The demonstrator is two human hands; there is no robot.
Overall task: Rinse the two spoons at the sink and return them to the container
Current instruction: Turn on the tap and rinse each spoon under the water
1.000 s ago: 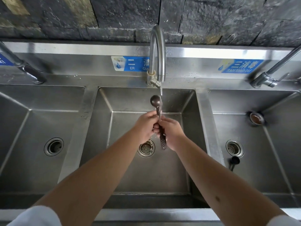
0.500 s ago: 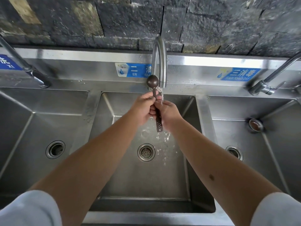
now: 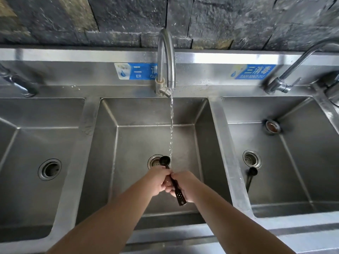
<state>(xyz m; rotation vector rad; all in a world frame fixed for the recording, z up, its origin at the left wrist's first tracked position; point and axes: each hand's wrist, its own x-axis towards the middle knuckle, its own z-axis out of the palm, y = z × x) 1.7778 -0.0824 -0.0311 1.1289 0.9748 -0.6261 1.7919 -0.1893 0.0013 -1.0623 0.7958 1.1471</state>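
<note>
Both hands meet over the middle basin: left hand and right hand pinch a dark spoon's handle, bowl up near the drain, under the faucet's stream. Second dark spoon lies in the right basin, just below its drain.

Spoon shaft mostly hidden inside left hand and right hand. Far-left faucet and far-right faucet cut by the frame edges. Middle label partly behind the tap.
</note>
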